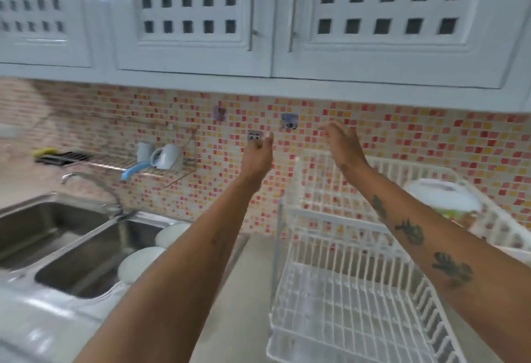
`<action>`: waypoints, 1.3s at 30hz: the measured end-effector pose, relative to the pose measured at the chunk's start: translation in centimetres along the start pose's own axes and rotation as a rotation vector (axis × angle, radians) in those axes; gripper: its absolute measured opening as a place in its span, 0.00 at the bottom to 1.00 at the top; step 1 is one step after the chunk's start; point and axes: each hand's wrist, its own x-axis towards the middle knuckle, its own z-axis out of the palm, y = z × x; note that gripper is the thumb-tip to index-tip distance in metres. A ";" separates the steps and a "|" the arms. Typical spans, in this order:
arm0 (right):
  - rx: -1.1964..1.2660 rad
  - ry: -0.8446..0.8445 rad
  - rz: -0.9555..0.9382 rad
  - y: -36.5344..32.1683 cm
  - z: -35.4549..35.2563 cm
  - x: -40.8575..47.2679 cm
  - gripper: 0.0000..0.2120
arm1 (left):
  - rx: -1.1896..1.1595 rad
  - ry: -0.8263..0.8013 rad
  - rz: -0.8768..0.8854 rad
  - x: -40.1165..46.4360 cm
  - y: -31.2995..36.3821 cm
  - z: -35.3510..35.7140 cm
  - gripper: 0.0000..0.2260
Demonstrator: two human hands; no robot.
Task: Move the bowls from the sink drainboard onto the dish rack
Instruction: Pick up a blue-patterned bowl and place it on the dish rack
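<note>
I see pale cabinets point(198, 14) with grid-cut doors across the top, and under them a wall of red, orange and cream tiles point(431, 144). The whole view is smeared with motion blur. The grey bench point(244, 290) runs along the bottom, with a steel sink point(66, 247) of two basins sunk into it on the left and a curved tap point(92, 184) over it.

On the right of the bench stands the white wire rack point(353, 305), two tiers. Its lower tier looks bare; a white lid point(442, 196) with something green under it lies in the upper tier at the right.

Both my arms reach forward and up over the bench, between sink and rack. My left hand point(257, 151) is raised against the tiles, fingers loosely apart, holding nothing. My right hand point(342, 141) is up beside it, well apart from it, fingers spread, also bare. Dark tattoos mark the right forearm.

Two white bowls point(143, 262), upside down, lie at the sink's right edge, partly hidden by my left forearm; I cannot tell whether they rest on the drainboard or in the basin.

A wire shelf point(115, 161) on the wall holds two white mugs point(166, 155), a blue handle point(133, 171) and something yellow and black at its left end.
</note>
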 end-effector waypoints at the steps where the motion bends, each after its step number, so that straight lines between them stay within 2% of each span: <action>1: 0.059 -0.050 0.007 -0.5 2.3 0.0 0.18 | -0.009 0.038 -0.023 0.2 -0.4 -2.3 0.17; 3: 0.141 -0.153 0.021 -1.2 6.9 -0.2 0.13 | -0.030 0.120 -0.079 0.8 -1.3 -7.1 0.16; 9: 0.222 -0.413 0.218 -0.4 18.5 -1.5 0.15 | 0.036 0.260 -0.312 0.0 -5.8 -20.7 0.21; 17: 0.159 -0.640 0.584 7.4 29.2 -5.6 0.22 | 0.059 0.307 -0.552 -4.7 -14.3 -30.5 0.21; 20: 0.116 -0.680 0.696 11.6 31.9 -7.4 0.26 | 0.074 0.358 -0.663 -6.1 -18.7 -32.2 0.21; 23: 0.087 -0.673 0.799 15.2 33.8 -9.2 0.25 | 0.075 0.368 -0.769 -7.2 -22.6 -32.9 0.20; 28: 0.058 -0.689 0.922 19.4 36.5 -11.3 0.30 | 0.028 0.405 -0.877 -8.1 -27.7 -32.6 0.20; 32: 0.099 -0.661 0.979 21.3 38.6 -12.8 0.32 | 0.007 0.457 -0.881 -8.5 -30.3 -31.0 0.27; 39: 0.271 -0.565 1.018 24.1 41.5 -14.6 0.23 | -0.098 0.524 -0.887 -8.8 -32.5 -29.2 0.27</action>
